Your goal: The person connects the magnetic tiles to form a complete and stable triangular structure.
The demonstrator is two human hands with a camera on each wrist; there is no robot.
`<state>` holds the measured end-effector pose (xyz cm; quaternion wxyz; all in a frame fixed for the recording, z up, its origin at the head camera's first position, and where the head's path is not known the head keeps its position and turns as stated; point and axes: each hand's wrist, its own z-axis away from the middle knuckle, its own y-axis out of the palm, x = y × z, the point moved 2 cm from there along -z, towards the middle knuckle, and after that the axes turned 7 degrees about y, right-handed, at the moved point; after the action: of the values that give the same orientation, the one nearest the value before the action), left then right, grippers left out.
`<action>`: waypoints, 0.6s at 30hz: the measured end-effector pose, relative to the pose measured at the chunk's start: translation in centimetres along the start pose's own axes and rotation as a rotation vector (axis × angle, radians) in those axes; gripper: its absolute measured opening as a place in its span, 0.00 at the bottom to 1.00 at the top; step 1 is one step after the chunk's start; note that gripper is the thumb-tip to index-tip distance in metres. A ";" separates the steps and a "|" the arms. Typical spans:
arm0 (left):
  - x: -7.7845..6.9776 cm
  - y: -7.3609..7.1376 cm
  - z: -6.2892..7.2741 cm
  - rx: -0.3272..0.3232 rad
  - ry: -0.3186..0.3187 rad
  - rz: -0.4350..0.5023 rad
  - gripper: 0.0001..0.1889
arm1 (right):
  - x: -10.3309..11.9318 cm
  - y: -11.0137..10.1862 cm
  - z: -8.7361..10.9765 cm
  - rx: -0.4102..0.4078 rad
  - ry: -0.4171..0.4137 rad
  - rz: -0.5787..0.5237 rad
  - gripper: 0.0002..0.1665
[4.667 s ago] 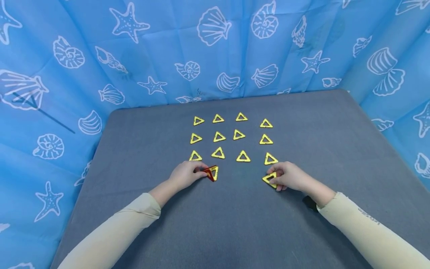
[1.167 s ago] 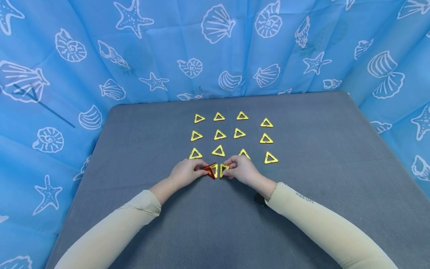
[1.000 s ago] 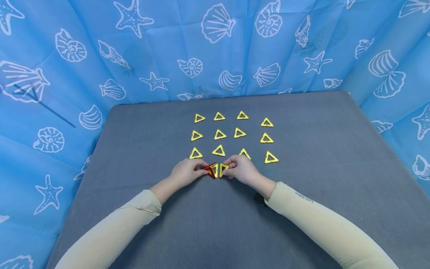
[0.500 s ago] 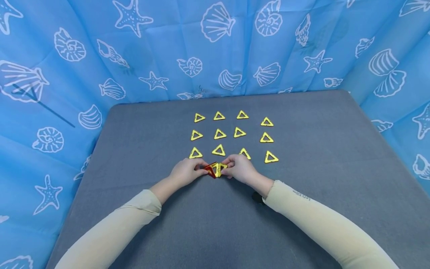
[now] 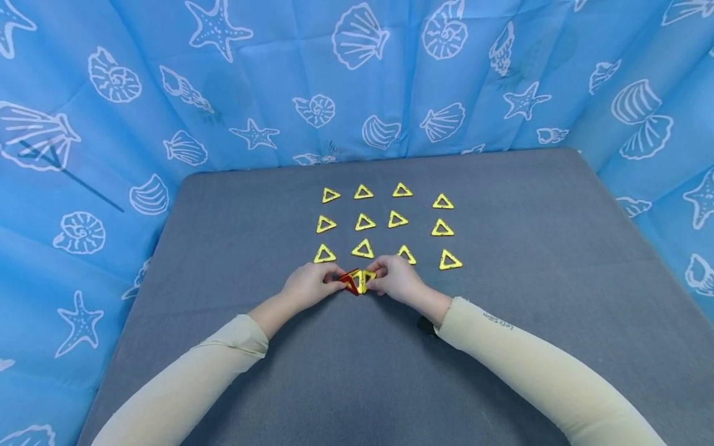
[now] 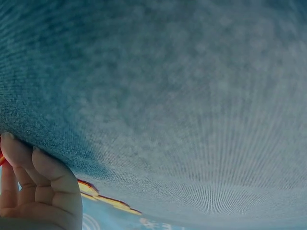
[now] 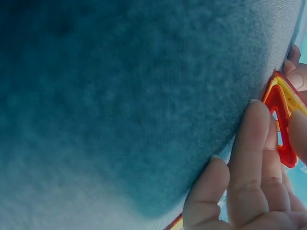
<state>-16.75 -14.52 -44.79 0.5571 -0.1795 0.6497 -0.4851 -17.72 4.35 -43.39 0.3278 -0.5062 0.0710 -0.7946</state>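
Near the table's middle my left hand [image 5: 304, 290] pinches a red triangular magnetic tile [image 5: 349, 286], which stands tilted against a yellow one [image 5: 357, 282]. From the other side my right hand [image 5: 403, 280] pinches another yellow triangular tile [image 5: 369, 279] between thumb and fingers. Its edge meets the left-hand pair in the head view. In the right wrist view a red-and-yellow triangular tile [image 7: 280, 115] shows at my right fingertips. Only a sliver of red tile [image 6: 2, 159] appears by the left fingers [image 6: 17, 151] in the left wrist view; the hand hides the remainder.
Several yellow triangular tiles [image 5: 365, 222] lie flat in loose rows beyond the hands. One of them [image 5: 406, 254] is partly covered by my right hand. The grey cloth-covered table [image 5: 346, 371] ends at a blue shell-patterned curtain [image 5: 251, 87]. Something black [image 5: 426, 326] sits under the right wrist.
My right hand has carried its yellow tile leftward from the table's right side to the left-hand tiles. The narrow gap between them has closed. My left hand has stayed nearly in place.
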 end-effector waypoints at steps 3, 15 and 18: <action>-0.1 0.0 0.0 0.002 0.002 0.003 0.10 | -0.1 0.0 0.0 0.006 -0.007 -0.002 0.14; -0.3 -0.1 0.0 0.006 -0.015 0.002 0.10 | -0.1 0.0 0.0 -0.003 -0.035 0.028 0.12; -0.3 -0.1 0.0 0.005 -0.006 0.003 0.10 | -0.1 0.0 0.0 -0.008 -0.047 0.027 0.12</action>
<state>-16.71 -14.36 -44.60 0.5604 -0.1785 0.6471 -0.4852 -17.69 4.48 -43.47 0.3380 -0.5251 0.0731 -0.7776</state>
